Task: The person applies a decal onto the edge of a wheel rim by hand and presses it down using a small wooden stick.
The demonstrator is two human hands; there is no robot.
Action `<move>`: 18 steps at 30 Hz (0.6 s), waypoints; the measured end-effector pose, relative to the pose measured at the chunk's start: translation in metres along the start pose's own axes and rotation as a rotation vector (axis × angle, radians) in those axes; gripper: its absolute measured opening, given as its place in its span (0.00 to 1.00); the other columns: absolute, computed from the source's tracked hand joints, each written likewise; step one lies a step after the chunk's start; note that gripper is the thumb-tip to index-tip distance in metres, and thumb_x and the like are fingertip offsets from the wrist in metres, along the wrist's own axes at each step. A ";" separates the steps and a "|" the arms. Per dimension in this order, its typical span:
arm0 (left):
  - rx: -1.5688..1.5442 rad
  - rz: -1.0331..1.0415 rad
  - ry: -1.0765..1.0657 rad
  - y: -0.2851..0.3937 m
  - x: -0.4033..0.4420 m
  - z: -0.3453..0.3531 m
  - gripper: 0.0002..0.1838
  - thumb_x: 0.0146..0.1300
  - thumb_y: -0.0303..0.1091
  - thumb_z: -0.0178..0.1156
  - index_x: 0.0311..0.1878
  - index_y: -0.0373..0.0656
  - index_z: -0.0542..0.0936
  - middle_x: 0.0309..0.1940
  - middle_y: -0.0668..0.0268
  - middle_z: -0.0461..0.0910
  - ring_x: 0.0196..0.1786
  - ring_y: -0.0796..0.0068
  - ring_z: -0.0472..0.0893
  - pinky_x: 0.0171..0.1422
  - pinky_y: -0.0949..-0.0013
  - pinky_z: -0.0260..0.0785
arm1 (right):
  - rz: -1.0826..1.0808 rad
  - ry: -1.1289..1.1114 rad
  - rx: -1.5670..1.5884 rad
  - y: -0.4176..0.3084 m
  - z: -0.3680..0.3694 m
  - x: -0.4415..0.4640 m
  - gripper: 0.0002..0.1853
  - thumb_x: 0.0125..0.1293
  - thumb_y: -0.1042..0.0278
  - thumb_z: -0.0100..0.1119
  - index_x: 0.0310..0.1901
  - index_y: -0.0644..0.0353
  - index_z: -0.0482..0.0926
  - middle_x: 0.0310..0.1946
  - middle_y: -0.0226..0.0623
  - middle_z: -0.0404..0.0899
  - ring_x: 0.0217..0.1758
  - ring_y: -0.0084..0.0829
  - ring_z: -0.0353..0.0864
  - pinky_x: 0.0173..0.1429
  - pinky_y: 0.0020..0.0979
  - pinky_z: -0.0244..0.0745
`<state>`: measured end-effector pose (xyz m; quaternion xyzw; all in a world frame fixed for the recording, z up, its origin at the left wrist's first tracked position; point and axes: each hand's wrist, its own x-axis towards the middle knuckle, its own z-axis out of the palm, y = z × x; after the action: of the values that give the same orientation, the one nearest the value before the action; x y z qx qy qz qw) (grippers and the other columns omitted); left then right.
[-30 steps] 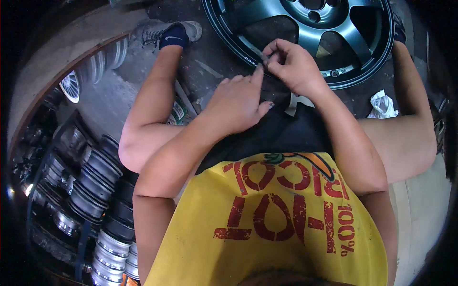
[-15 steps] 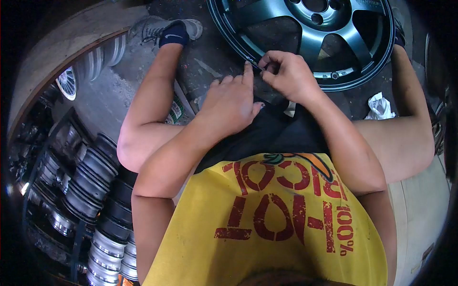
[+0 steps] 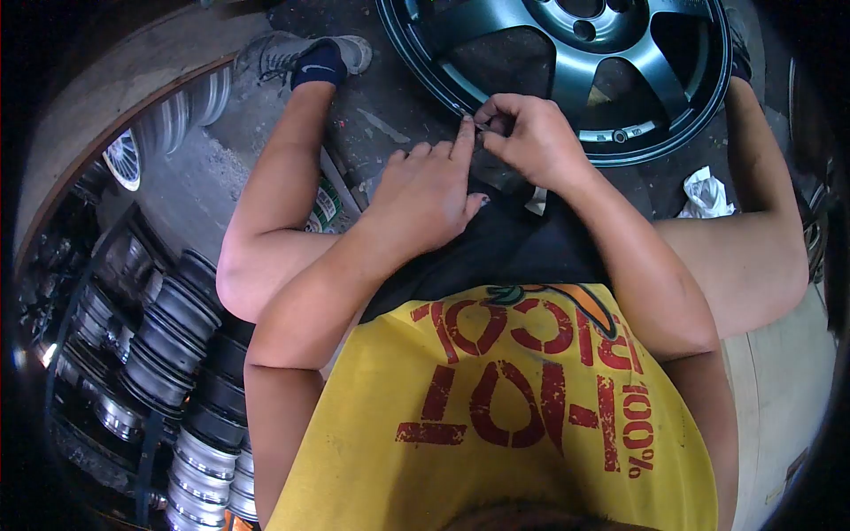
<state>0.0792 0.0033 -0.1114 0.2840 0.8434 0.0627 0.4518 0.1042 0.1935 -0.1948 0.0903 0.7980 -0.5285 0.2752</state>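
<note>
A dark teal spoked car wheel rim (image 3: 580,66) lies in front of me, between my legs. My left hand (image 3: 427,190) has its index finger stretched out to the rim's near edge, the other fingers loosely bent and the thumb apart. At the same edge my right hand (image 3: 536,142) is closed in a pinch, its fingertips close to the left index tip. Something small and thin shows between the right fingertips, too small to name. Below the right hand a pale strip (image 3: 537,202) shows against my black shorts (image 3: 496,243).
Crumpled white paper (image 3: 707,195) lies on the floor to the right. A green and white labelled item (image 3: 326,205) is by my left leg. Stacked wheel rims (image 3: 173,345) fill a rack at the left, and more silver rims (image 3: 124,159) stand behind.
The wheel sits slightly further left and up in view. My left index fingertip has shifted a little right, and my right fingertips slightly left, bringing them closer together.
</note>
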 end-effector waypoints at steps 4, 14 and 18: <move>0.017 0.002 0.005 -0.001 0.000 0.002 0.53 0.67 0.48 0.70 0.86 0.35 0.53 0.61 0.45 0.83 0.63 0.42 0.82 0.66 0.41 0.74 | 0.008 -0.008 0.014 0.000 0.001 0.001 0.16 0.58 0.65 0.71 0.48 0.58 0.90 0.33 0.45 0.88 0.39 0.48 0.90 0.49 0.43 0.84; 0.016 -0.011 -0.013 -0.001 0.001 0.003 0.54 0.68 0.49 0.70 0.86 0.35 0.51 0.61 0.45 0.83 0.64 0.42 0.82 0.67 0.40 0.74 | 0.033 0.000 0.011 -0.001 0.002 0.001 0.16 0.60 0.65 0.71 0.48 0.59 0.91 0.34 0.46 0.89 0.39 0.48 0.91 0.50 0.42 0.85; 0.028 -0.010 -0.015 0.000 0.001 0.002 0.54 0.68 0.49 0.69 0.86 0.35 0.51 0.62 0.45 0.82 0.65 0.41 0.81 0.68 0.40 0.73 | 0.014 0.006 0.027 0.003 0.006 0.000 0.15 0.60 0.65 0.71 0.48 0.60 0.91 0.34 0.47 0.90 0.39 0.48 0.91 0.51 0.42 0.85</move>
<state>0.0802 0.0037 -0.1135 0.2865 0.8422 0.0466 0.4545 0.1073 0.1898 -0.1992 0.1012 0.7911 -0.5370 0.2751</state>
